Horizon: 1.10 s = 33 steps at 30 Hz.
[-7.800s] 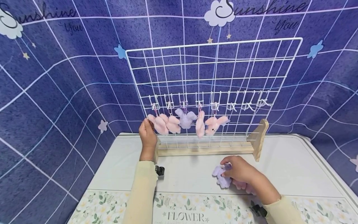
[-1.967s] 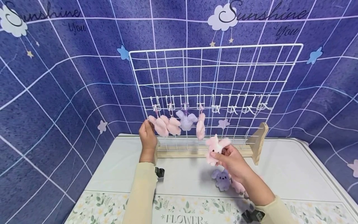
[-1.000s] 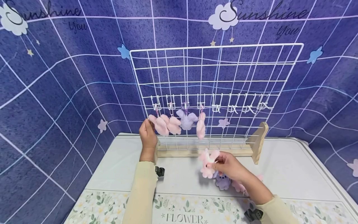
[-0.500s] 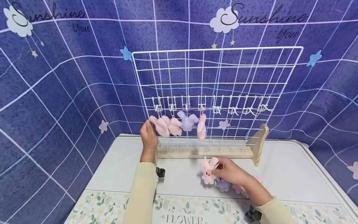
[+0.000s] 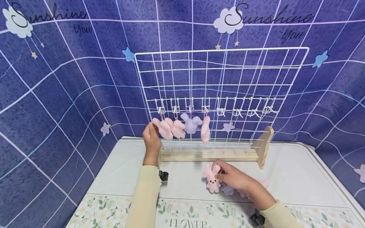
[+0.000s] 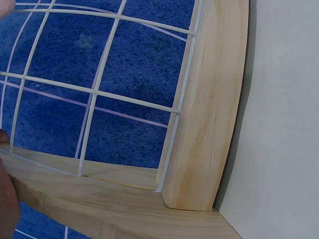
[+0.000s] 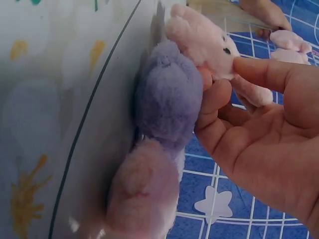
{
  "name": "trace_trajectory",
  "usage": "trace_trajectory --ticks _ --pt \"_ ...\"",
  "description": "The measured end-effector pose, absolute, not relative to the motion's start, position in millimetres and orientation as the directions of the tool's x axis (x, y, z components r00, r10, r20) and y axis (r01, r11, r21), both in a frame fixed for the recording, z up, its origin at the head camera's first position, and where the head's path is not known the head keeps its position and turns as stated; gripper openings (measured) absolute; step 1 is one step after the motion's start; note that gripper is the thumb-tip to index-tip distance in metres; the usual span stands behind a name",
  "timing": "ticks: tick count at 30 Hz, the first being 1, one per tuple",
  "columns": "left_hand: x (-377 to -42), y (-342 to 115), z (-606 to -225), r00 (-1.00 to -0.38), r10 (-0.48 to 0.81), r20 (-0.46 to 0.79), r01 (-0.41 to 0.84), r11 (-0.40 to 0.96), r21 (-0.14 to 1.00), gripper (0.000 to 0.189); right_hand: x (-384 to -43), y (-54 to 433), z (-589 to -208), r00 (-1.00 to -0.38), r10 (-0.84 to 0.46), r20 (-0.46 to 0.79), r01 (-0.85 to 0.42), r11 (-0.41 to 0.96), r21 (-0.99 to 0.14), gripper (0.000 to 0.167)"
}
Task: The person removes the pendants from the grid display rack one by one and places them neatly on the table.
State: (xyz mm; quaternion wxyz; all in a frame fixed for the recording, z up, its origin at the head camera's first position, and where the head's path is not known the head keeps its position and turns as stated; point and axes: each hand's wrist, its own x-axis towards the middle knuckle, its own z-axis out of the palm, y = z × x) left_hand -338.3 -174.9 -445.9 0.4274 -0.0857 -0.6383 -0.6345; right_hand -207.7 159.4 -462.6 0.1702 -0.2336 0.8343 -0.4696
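Observation:
My right hand [image 5: 233, 174] pinches a small pink plush bunny keychain [image 5: 213, 181] with a dark-eyed face, low over the white table. In the right wrist view, thumb and fingers hold the pink bunny [image 7: 199, 37] beside a purple plush [image 7: 169, 94]. In the head view that purple plush [image 5: 227, 189] and other pink plushes [image 5: 244, 193] lie partly hidden under my right hand. My left hand [image 5: 151, 139] grips the left side of the white wire grid rack [image 5: 219, 67]. Several plush keychains hang from its left hooks, one of them a purple plush [image 5: 191, 123].
On the right half of the rack, several white hooks [image 5: 238, 111] carry nothing. A wooden base bar [image 5: 209, 157] and a wooden side foot [image 5: 265, 147] support the grid. Blue patterned cloth [image 5: 71, 95] surrounds the table [image 5: 185, 180], whose front has a floral band.
A pink bunny that hung on the fifth hook is off it and in my right hand. The hand has brought it down and left, to beside the purple plush. My left hand stays put.

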Motion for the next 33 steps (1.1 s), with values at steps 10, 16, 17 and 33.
trace_trajectory --ticks 10,16,17,33 --pt "-339.8 -175.9 -447.1 -0.617 -0.419 0.666 0.666 0.173 0.726 0.043 -206.5 157.5 -465.4 -0.836 -0.543 -0.078 -0.277 0.541 -0.794 0.014" --pt "-341.1 -176.4 -448.6 -0.615 -0.407 0.675 0.681 0.159 0.715 0.041 -208.5 157.9 -468.1 -0.833 -0.549 -0.07 -0.299 0.554 -0.777 0.013" --pt "-341.0 -176.1 -448.2 -0.619 -0.412 0.669 0.676 0.154 0.72 0.041 -208.7 158.0 -467.7 -0.836 -0.544 -0.068 -0.298 0.555 -0.777 0.014" --pt "-312.8 -166.7 -422.6 -0.624 -0.413 0.663 0.669 0.156 0.727 0.037 -209.7 154.0 -465.3 -0.947 -0.322 -0.004 -0.231 0.687 -0.688 0.046"
